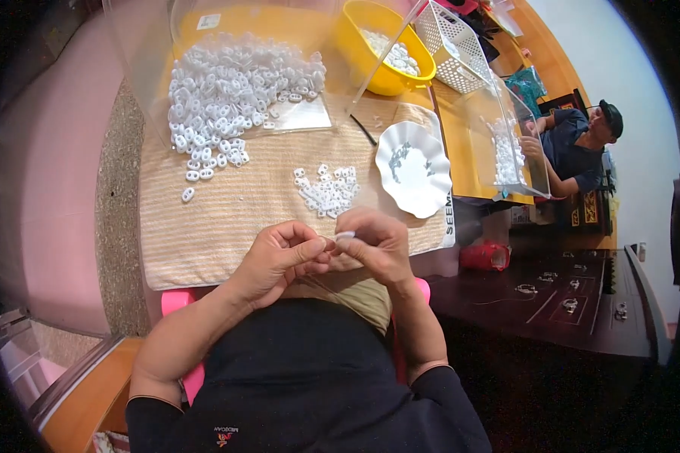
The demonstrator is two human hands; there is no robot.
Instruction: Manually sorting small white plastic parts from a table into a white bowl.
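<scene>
Close in front of my body, my two hands meet over the near edge of a striped towel (204,245). My right hand (381,245) pinches a small white plastic piece (345,235). Thumb and finger of my left hand (291,253) are pressed together beside it; what they hold, if anything, is too small to make out. Just beyond lies a cluster of small white plastic parts (329,192). To its right sits a white scalloped dish (433,198) with small grey metal bits (409,162) inside. White oval two-holed pieces (234,94) spill from a clear bin (302,124) at far left.
A yellow basin (351,45) holding white pieces and a white perforated basket (468,60) stand at the back. On the right, a person (582,143) works at another clear bin (533,177). A red bag (485,257) lies beside dark wooden panelling (499,309).
</scene>
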